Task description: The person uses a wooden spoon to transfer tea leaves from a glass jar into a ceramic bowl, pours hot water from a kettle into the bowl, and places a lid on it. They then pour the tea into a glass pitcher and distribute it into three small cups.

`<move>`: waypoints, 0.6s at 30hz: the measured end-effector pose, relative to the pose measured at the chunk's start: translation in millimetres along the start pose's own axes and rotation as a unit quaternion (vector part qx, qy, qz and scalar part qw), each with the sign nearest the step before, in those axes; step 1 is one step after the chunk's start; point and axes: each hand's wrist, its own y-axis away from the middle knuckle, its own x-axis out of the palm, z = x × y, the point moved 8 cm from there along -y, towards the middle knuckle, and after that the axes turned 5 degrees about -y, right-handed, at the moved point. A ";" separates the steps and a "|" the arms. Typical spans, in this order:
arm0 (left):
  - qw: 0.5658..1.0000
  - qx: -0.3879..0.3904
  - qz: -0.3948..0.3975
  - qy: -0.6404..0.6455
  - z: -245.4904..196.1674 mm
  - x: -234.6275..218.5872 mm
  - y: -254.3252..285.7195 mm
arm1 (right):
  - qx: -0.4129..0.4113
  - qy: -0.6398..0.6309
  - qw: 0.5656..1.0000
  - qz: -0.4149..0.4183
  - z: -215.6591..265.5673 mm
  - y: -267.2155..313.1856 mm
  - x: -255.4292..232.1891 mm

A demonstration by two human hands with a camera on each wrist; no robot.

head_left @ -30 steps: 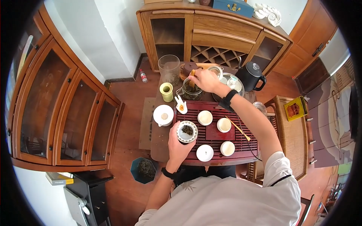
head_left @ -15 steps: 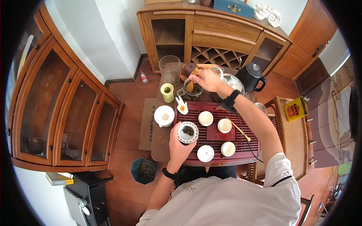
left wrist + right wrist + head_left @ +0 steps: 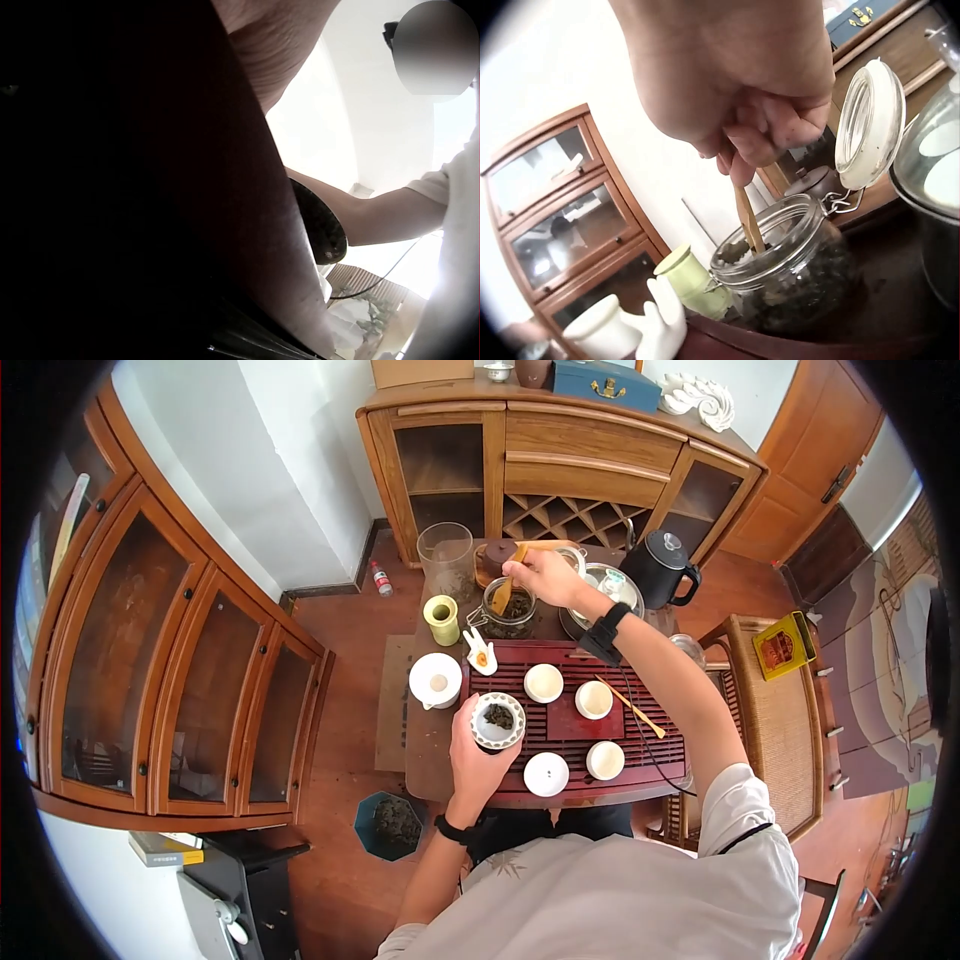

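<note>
At far left, set on the table [image 3: 424, 735], shows a white spouted vessel [image 3: 435, 680], just beside the left hand [image 3: 475, 765]. With that hand, grips a scallop-rimmed container [image 3: 493, 734], thumb and fingers curved round its side and open only as far as its width; cannot tell how the fingers lie underneath. Inside, shows a small heap of dark leaves [image 3: 498, 715]. Farther right and beyond, stands a glass jar [image 3: 512, 630] of dark leaves, lid [image 3: 870, 124] swung open on its wire hinge. With the right hand [image 3: 548, 578], pinches a wooden scoop [image 3: 503, 596] by its upper end, thumb and fingers drawn close, its lower end slanting down into the jar mouth. Looks like the step of gathering leaves from the jar, with some already in the container. Calls next, by judgement, for a clean lift past the rim, scoop kept level against spilling, then a careful tip over the steadily held container. To the right, sit pale cups [image 3: 594, 700] on the slatted tray [image 3: 650, 758]; beyond them, a black kettle [image 3: 662, 572].
</note>
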 end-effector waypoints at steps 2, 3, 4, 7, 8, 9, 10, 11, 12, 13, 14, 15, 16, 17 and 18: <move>1.000 -0.001 0.001 -0.004 0.1 1.1 0.4 | 0.034 -0.030 0.999 0.025 5.5 4.1 2.6; 1.000 0.001 -0.001 -0.010 -0.2 0.7 0.4 | 0.065 -0.060 0.995 0.051 7.1 6.0 8.5; 1.000 0.003 -0.003 -0.017 -0.5 0.0 0.3 | 0.065 -0.061 0.995 0.051 4.0 4.7 12.5; 1.000 -0.002 -0.002 0.003 4.1 1.7 0.6 | 0.007 -0.008 0.999 0.047 2.7 -0.9 23.7; 1.000 -0.002 -0.002 0.003 3.8 1.3 0.3 | 0.006 -0.008 0.999 0.047 -2.0 -3.1 26.0; 1.000 -0.003 0.001 0.000 3.2 1.1 0.3 | -0.007 0.024 0.999 0.025 -5.0 -5.9 24.3; 1.000 -0.006 0.003 -0.003 3.0 1.1 0.9 | -0.020 0.055 0.998 0.004 -1.6 -6.4 20.7; 1.000 -0.007 0.004 -0.003 3.6 1.3 1.2 | -0.020 0.055 0.998 0.004 -1.3 -6.6 18.0; 1.000 -0.002 0.002 -0.004 3.5 1.5 0.8 | -0.017 0.067 0.998 -0.013 -1.3 -7.1 10.2; 1.000 0.003 0.001 -0.006 3.3 1.2 0.6 | -0.015 0.079 0.996 -0.031 3.0 -6.3 3.5; 1.000 0.002 0.000 -0.006 3.8 0.7 0.6 | -0.015 0.079 0.996 -0.029 7.9 -5.1 1.5; 1.000 0.001 0.001 -0.005 4.0 1.0 0.6 | -0.013 0.056 0.998 -0.038 11.9 -2.9 -2.9; 1.000 0.000 0.002 -0.003 4.1 1.7 0.9 | -0.011 0.034 0.998 -0.047 13.3 -0.6 -6.1; 1.000 -0.001 0.003 -0.001 4.3 2.1 1.3 | -0.010 0.035 0.998 -0.046 15.4 1.7 -5.5; 1.000 -0.004 0.003 -0.004 4.9 2.0 1.6 | 0.003 0.000 1.000 -0.026 15.8 3.6 -0.4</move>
